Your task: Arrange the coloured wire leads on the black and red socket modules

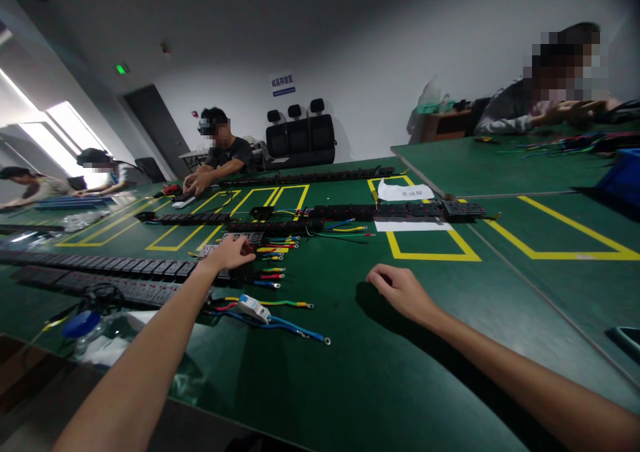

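Observation:
My left hand (233,252) has its fingers closed at the end of a socket strip (206,252) left of centre. Just right of it, lugged wires (280,246) in several colours stick out over the green table. Over bare tabletop, my right hand (397,289) is loosely closed, with nothing visible in it and its shadow beneath. Long dark socket strips (125,265) lie at the left. A white breaker (254,309) with blue wires (300,329) rests nearer to me.
Across the table (430,292), black strips (380,211) lie by yellow tape outlines and white paper (405,191). A jar with a blue lid (81,324) stands near the left front edge. A blue bin (620,182) is at the right. Other people (233,149) work at the far side.

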`<action>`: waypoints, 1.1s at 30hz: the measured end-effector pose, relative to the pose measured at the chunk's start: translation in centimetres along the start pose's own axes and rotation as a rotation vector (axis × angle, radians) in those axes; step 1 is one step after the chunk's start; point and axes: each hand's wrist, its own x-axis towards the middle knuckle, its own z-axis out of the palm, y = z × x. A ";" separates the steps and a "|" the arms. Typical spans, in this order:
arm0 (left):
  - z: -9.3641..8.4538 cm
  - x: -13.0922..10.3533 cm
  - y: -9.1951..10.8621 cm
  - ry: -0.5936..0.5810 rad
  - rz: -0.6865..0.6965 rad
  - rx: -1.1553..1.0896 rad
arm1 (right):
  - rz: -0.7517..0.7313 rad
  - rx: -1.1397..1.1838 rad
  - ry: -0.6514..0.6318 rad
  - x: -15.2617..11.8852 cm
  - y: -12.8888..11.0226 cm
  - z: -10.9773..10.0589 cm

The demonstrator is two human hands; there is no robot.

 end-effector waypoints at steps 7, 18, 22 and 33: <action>-0.5 0.7 -0.3 -0.074 -0.018 -0.005 | 0.016 -0.036 -0.014 0.0 0.0 0.1; -1.0 3.1 1.2 -0.209 -0.138 0.075 | 0.012 -0.047 -0.010 0.0 -0.1 0.0; -0.6 2.8 1.4 -0.189 -0.146 0.122 | 0.014 -0.050 -0.005 -0.1 -0.2 0.0; -2.0 0.7 1.6 -0.096 -0.024 0.219 | 0.001 -0.075 -0.018 0.0 0.0 0.1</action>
